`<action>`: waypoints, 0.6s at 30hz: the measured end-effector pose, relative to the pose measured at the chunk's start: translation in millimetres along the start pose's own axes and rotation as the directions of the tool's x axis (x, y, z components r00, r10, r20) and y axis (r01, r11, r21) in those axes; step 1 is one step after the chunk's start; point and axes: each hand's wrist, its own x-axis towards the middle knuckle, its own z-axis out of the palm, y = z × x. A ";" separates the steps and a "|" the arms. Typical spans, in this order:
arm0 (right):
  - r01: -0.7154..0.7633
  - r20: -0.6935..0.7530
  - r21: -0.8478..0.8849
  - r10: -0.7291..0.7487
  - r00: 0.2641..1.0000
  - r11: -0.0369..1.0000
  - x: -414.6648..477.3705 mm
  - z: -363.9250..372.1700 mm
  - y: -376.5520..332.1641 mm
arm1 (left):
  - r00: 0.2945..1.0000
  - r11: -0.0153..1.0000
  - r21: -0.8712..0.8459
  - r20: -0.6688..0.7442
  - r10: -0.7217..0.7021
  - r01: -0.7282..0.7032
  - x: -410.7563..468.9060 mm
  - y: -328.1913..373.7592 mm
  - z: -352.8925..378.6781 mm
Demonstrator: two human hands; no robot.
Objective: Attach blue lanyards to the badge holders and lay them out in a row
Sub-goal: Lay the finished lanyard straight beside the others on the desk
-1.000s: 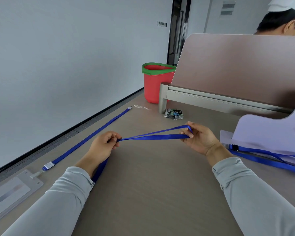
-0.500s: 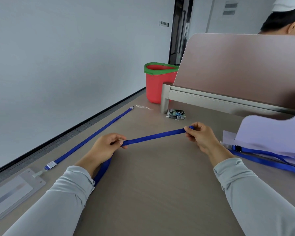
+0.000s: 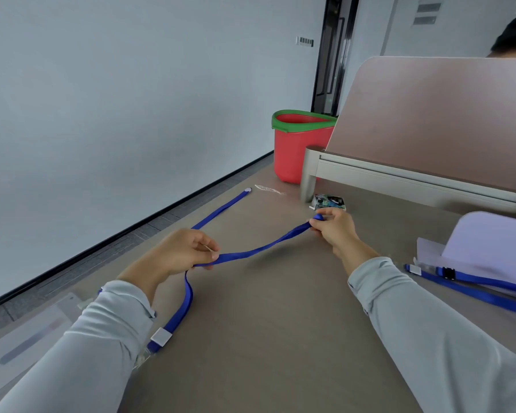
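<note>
Above table, hands apart, pinching lanyard

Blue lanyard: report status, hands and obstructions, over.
Both busy: left hand and right hand pinch the lanyard, sagging between them. Its clip end by left sleeve. Close beyond right hand: small packet.

Red bin with green rim far centre, pink divider right, small packet at its foot, lilac sheet right
</note>
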 end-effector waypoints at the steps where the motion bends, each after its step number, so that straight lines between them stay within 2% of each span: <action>1: 0.005 0.014 -0.027 -0.004 1.000 1.000 3.1 11.6 -1.3 | 1.000 0.999 0.027 -0.015 -0.023 0.023 -0.6 -1.8 -4.3; 5: 0.085 -0.012 -0.176 -0.089 0.996 0.981 9.9 56.0 -8.5 | 0.995 0.991 0.105 -0.070 -0.076 0.083 -2.3 -9.2 -17.1; 10: 0.145 0.010 -0.205 -0.146 0.989 0.968 23.3 96.1 -11.7 | 0.994 0.986 0.134 -0.073 -0.087 0.097 -2.3 -17.6 -16.9; 18: 0.228 -0.040 -0.392 -0.264 0.964 0.891 48.9 110.3 -9.3 | 0.992 0.988 0.157 -0.122 0.011 0.008 3.3 -33.7 -7.3</action>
